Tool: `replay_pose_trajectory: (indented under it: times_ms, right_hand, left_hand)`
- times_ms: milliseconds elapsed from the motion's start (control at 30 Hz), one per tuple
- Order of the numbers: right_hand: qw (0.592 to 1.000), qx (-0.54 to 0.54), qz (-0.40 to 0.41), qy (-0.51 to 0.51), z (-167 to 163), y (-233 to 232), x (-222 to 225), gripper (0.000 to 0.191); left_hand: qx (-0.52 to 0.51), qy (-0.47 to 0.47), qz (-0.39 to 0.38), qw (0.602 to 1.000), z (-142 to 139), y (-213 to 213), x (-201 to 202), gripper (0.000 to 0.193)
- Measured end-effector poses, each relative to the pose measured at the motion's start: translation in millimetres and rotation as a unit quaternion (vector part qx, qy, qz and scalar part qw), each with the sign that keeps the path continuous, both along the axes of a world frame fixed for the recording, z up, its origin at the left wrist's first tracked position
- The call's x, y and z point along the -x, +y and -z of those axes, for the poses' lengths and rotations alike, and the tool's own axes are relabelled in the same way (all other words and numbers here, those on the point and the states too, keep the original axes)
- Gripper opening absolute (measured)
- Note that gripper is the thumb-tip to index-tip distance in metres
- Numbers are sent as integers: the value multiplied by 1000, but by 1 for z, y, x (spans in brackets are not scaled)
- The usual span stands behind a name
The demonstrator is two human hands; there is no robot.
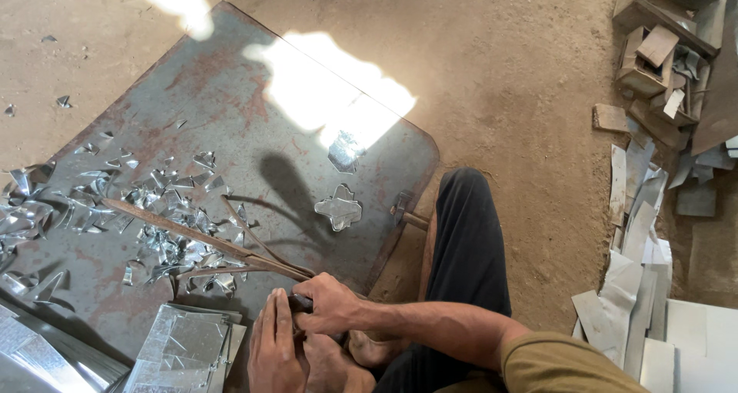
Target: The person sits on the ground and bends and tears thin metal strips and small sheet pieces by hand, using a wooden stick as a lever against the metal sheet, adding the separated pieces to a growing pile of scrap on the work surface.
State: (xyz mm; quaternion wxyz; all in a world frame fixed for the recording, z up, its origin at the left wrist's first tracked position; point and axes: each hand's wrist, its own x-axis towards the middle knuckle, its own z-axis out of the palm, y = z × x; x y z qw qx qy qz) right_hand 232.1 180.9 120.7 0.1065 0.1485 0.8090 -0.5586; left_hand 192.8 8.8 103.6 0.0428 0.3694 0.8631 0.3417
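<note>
Long rusty shears (201,238) lie across a big rust-stained steel plate (231,93), tips pointing left. My right hand (332,305) is shut on the shears' dark handle end at the plate's near edge. My left hand (270,345) rests just left of it, fingers straight and together, touching the handle and holding nothing that I can see. A cut cross-shaped piece of shiny sheet metal (339,208) lies on the plate, right of the shears. Another small shiny piece (346,149) sits beyond it by a sun patch.
Several shiny offcuts (154,201) litter the plate's left half. A stack of square sheet blanks (184,347) lies by my left hand. My black-trousered leg (465,239) stretches along the plate's right edge. Sheet strips (634,270) and wooden blocks (653,55) lie on the dirt floor at right.
</note>
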Motion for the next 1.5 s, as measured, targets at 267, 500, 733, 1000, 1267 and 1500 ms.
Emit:
replay_pose_trajectory:
  times_ms: [267, 500, 733, 1000, 1267, 1500]
  right_hand:
    - [997, -40, -46, 46, -10, 1, 6, 27]
    - [930, -11, -193, 311, -15, 15, 7, 103]
    - [904, -28, -196, 380, -11, 7, 10, 97]
    - [990, -15, -52, 127, -9, 3, 23, 21]
    - [986, 116, 76, 97, 11, 12, 28, 18]
    - [980, 185, 55, 50, 6, 0, 34, 27]
  left_hand:
    - [48, -117, -53, 991, 4, 0, -1, 73]
    - [-377, -587, -171, 696, 38, -19, 6, 63]
    - [-331, -469, -120, 810, 18, -20, 4, 67]
    - [14, 91, -29, 995, -29, -4, 25, 56]
    - [-327, -445, -109, 826, -29, -7, 39, 75]
    - [-380, -467, -190, 775, -11, -10, 29, 36]
